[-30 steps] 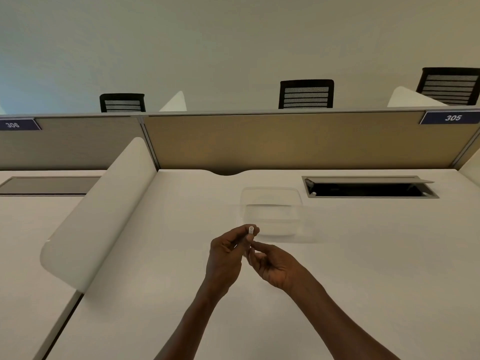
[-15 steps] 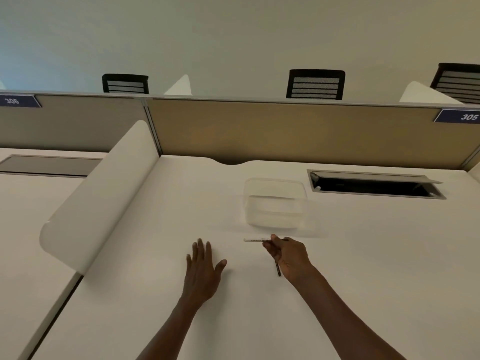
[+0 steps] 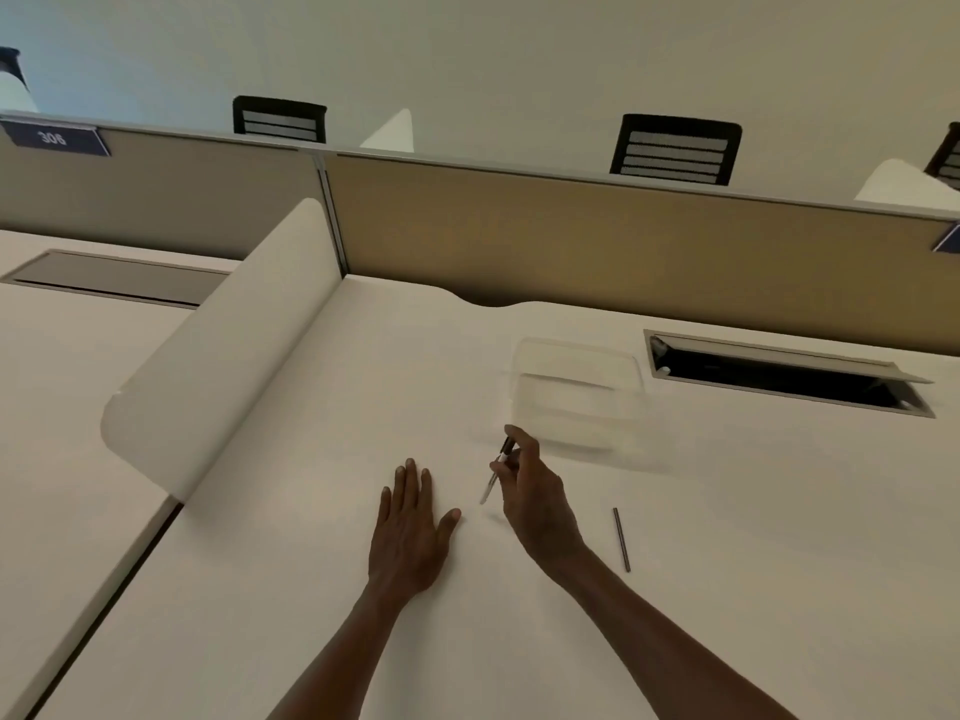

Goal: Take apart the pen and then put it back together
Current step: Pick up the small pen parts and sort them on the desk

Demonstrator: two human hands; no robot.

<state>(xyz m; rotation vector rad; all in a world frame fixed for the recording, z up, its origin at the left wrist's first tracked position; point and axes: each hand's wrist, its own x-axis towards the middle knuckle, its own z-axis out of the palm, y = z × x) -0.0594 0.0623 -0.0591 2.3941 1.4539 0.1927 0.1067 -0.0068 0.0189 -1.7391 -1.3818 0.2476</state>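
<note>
My right hand (image 3: 532,491) pinches a thin clear pen barrel (image 3: 493,478), held tilted above the white desk with its lower end pointing left and down. A dark thin pen part (image 3: 621,539) lies alone on the desk, to the right of my right wrist. My left hand (image 3: 410,527) rests flat on the desk, palm down, fingers spread, holding nothing.
A clear plastic container (image 3: 579,394) stands just beyond my right hand. An open cable slot (image 3: 784,376) is cut into the desk at the back right. A curved white divider (image 3: 223,356) rises on the left and a tan partition (image 3: 597,246) closes the back.
The hands have parted: the left went down flat on the desk. The right hand has left the dark part on the desk and turned the barrel from level to tilted.
</note>
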